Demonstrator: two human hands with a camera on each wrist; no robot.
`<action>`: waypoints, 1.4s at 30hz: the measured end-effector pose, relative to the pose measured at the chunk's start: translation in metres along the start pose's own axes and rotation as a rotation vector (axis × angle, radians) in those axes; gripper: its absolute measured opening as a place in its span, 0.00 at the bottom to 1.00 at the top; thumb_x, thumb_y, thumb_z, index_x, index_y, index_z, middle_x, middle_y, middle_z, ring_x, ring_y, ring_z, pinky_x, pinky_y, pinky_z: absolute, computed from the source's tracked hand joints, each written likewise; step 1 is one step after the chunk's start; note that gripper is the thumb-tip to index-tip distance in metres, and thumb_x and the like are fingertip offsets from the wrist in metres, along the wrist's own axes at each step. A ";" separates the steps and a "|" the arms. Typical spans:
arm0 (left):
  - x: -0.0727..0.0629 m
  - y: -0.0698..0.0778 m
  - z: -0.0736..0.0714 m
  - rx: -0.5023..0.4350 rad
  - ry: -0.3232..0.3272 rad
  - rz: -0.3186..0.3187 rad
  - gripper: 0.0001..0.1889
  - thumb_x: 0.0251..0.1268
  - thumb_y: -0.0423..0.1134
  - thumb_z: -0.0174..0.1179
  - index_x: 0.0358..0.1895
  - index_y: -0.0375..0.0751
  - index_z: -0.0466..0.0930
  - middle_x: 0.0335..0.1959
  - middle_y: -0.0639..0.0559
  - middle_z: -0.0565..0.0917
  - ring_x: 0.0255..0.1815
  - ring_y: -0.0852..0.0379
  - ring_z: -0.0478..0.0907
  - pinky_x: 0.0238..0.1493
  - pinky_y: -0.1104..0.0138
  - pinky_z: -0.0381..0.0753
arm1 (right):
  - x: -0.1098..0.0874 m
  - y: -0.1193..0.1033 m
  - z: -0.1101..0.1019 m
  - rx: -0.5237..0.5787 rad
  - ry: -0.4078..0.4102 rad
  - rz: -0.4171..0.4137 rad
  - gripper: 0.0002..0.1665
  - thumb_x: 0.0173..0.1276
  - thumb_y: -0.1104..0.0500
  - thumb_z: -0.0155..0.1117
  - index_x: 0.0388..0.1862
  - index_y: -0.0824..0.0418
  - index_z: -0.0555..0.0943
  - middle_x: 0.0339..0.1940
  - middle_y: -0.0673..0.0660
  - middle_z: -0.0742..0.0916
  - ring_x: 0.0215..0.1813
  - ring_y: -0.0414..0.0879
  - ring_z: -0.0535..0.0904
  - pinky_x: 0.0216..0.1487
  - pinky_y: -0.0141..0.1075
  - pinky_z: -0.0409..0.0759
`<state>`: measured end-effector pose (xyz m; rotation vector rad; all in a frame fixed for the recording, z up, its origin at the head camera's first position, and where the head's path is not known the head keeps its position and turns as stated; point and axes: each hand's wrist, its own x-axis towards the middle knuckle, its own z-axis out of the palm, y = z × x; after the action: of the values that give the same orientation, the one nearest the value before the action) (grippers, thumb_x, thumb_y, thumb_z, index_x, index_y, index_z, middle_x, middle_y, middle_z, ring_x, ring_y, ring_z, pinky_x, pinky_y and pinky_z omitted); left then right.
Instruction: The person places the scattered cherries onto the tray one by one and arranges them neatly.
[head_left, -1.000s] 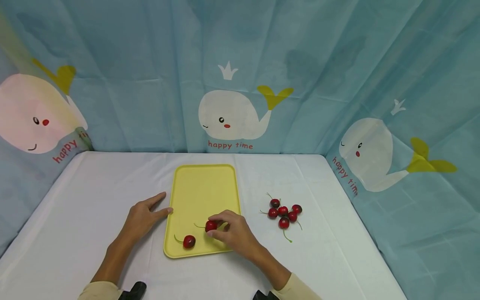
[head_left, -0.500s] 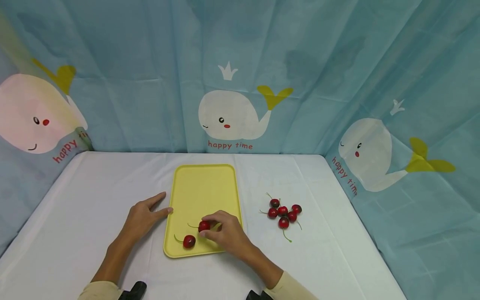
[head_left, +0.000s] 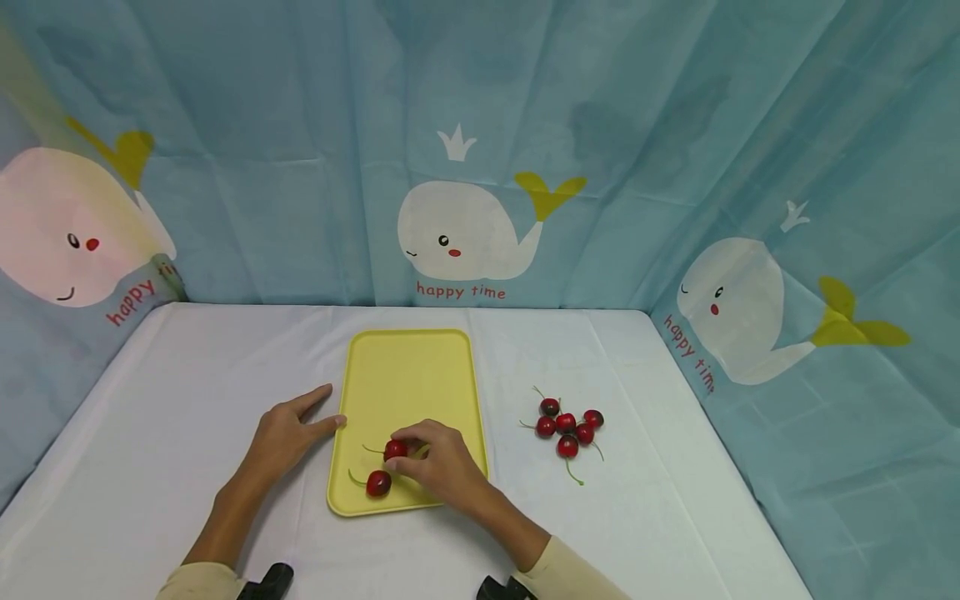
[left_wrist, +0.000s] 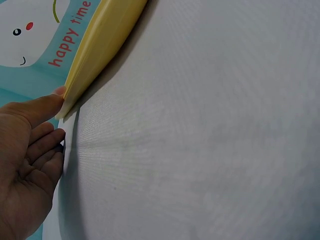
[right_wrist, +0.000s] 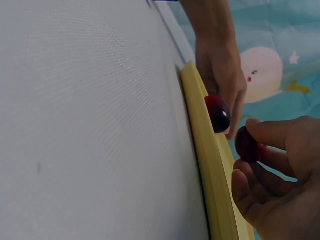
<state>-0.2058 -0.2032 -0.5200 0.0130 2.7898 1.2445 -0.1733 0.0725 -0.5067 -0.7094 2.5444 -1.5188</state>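
My right hand (head_left: 442, 462) pinches a dark red cherry (head_left: 395, 450) between thumb and fingers, over the lower part of a yellow tray (head_left: 408, 375). The held cherry's green stem points left. Just below it on the tray lies another cherry (head_left: 378, 483) with its stem curving up to the left. In the right wrist view the pinched cherry (right_wrist: 248, 145) shows close beside the one on the tray (right_wrist: 218, 114). My left hand (head_left: 285, 437) is at the tray's left side, its thumb touching the rim and its fingers extended beside it.
Several cherries (head_left: 566, 422) with stems lie bunched on the white tablecloth (head_left: 637, 517), right of the tray. A blue curtain (head_left: 315, 225) printed with whales hangs behind and at both sides of the table.
My right hand has moved left across the tray with the pinched cherry, bringing it close above the lying one. The left hand has stayed in place.
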 end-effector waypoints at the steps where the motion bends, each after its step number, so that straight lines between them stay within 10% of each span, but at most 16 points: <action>1: 0.000 0.000 0.000 0.001 0.000 0.001 0.43 0.71 0.56 0.70 0.81 0.38 0.66 0.80 0.34 0.67 0.82 0.27 0.59 0.79 0.33 0.62 | 0.001 0.000 0.001 0.006 -0.005 0.007 0.20 0.68 0.55 0.78 0.56 0.61 0.89 0.44 0.48 0.89 0.42 0.30 0.82 0.45 0.25 0.86; 42: 0.000 0.001 0.000 0.004 -0.004 -0.020 0.44 0.70 0.58 0.69 0.81 0.39 0.66 0.80 0.34 0.67 0.82 0.26 0.59 0.79 0.33 0.61 | 0.022 0.003 0.012 -0.007 -0.064 0.133 0.18 0.68 0.55 0.79 0.54 0.58 0.90 0.40 0.44 0.86 0.39 0.30 0.79 0.41 0.24 0.81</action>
<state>-0.2057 -0.2023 -0.5191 -0.0122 2.7823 1.2336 -0.1903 0.0543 -0.5119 -0.5680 2.4965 -1.4224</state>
